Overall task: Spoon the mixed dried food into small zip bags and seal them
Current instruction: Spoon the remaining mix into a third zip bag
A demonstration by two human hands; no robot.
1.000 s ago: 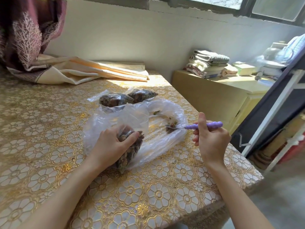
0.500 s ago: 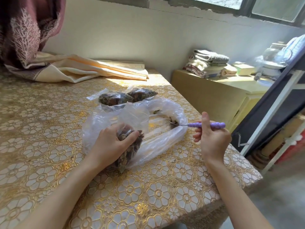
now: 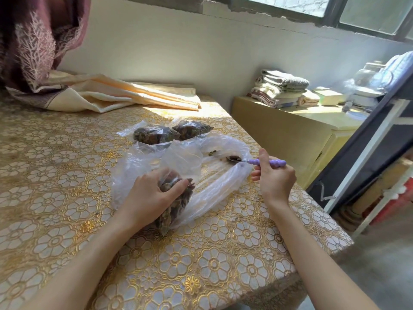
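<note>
Right hand (image 3: pixel 276 181) holds a loaded spoon (image 3: pixel 257 161) level over the big plastic bag (image 3: pixel 223 171), while the left hand (image 3: pixel 152 193) grips a part-filled small zip bag (image 3: pixel 176 198).

The spoon's long axis runs almost level from right to left: its purple beaded handle is pinched under the right thumb, and the metal bowl points left, carrying a few dark pieces just above the big bag's far right rim. The big clear bag lies spread on the desk (image 3: pixel 55 175) with only scraps of dried food inside. The small zip bag stands tilted within it, its packed bottom toward the person and its open mouth rising away. Two filled bags (image 3: pixel 172 133) lie side by side just beyond the big bag.
</note>
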